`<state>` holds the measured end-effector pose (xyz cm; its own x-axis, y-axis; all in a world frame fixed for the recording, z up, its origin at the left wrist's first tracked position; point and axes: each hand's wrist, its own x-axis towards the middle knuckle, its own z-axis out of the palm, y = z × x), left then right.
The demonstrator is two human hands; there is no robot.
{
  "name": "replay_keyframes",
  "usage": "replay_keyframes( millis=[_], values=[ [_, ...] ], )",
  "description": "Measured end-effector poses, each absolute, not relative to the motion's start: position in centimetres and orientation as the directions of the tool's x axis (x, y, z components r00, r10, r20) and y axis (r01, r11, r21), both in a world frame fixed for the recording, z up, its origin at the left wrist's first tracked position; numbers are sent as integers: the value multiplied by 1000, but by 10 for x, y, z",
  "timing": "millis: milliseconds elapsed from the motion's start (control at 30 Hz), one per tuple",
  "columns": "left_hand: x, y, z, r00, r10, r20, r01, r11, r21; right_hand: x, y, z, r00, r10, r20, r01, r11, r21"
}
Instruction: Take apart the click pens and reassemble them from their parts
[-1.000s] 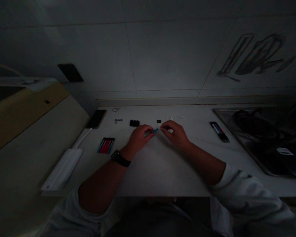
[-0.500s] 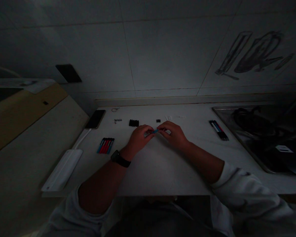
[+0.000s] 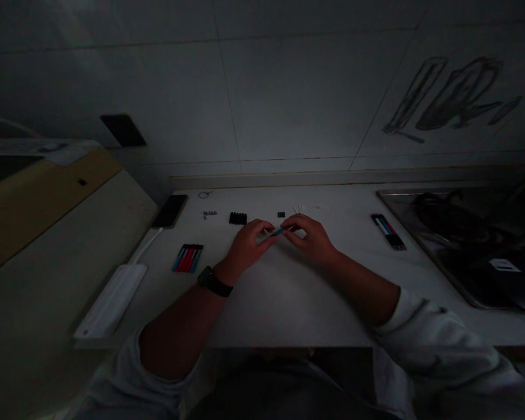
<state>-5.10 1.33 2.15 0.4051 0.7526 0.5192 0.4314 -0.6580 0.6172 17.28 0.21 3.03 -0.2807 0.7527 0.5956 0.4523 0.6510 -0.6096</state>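
Between my two hands is a small blue pen barrel (image 3: pixel 279 231), held just above the white tabletop. The thumb and fingers of my left hand (image 3: pixel 250 242) pinch its left part. My right hand (image 3: pixel 308 238) is closed in a pinch at the barrel's right end; a thin pale sliver shows at its fingertips, too small and dark to name. Behind the hands lie a small black piece (image 3: pixel 280 214), several thin white sticks (image 3: pixel 300 209) and a row of short black cylinders (image 3: pixel 238 218). Blue and red barrels with black ends (image 3: pixel 188 258) lie left of my left hand.
Tiny metallic parts (image 3: pixel 209 214) and a thin ring (image 3: pixel 205 195) lie at the back left. A phone (image 3: pixel 170 211) and a white power strip (image 3: pixel 111 300) line the left side. On the right, several pens (image 3: pixel 388 232) lie beside a metal-edged tray (image 3: pixel 429 251) holding dark cables.
The blue barrel and the fingertips have shifted very slightly to the right. Both hands keep their pinch, and the things on the table stay where they were.
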Motion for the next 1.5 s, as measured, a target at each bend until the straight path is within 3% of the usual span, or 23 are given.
replay_keyframes(
  millis=[133, 267, 467, 667, 800, 933, 1067, 1267, 1500],
  values=[
    [-54, 15, 21, 339, 765, 548, 424, -644, 637, 187, 2, 41, -183, 764, 618, 527, 607, -594],
    [-57, 16, 21, 298, 781, 549, 446, -622, 643, 195, 3, 46, -95, 834, 544, 492, 514, -702],
    [-60, 15, 21, 293, 806, 514, 484, -589, 648, 193, 5, 38, -294, 910, 291, 491, 405, -771],
    [-65, 17, 21, 266, 813, 517, 527, -572, 628, 188, 1, 30, -402, 914, 54, 614, 313, -725],
    [-87, 30, 30, 225, 821, 525, 589, -544, 598, 187, 0, 27, -444, 896, 16, 674, 346, -653],
    [-140, 54, 46, 21, 875, 484, 672, -370, 642, 187, 2, 23, -440, 898, 5, 760, 375, -530],
    [-198, 75, 50, 18, 920, 390, 880, -200, 430, 187, 1, 23, -460, 888, 9, 789, 413, -455],
    [-225, 88, 39, 173, 956, 239, 975, -200, 95, 185, -1, 29, -419, 904, 87, 804, 414, -427],
    [-219, 98, 36, 266, 949, 169, 964, -259, -60, 170, 4, 39, -416, 888, 196, 806, 460, -373]
  ],
)
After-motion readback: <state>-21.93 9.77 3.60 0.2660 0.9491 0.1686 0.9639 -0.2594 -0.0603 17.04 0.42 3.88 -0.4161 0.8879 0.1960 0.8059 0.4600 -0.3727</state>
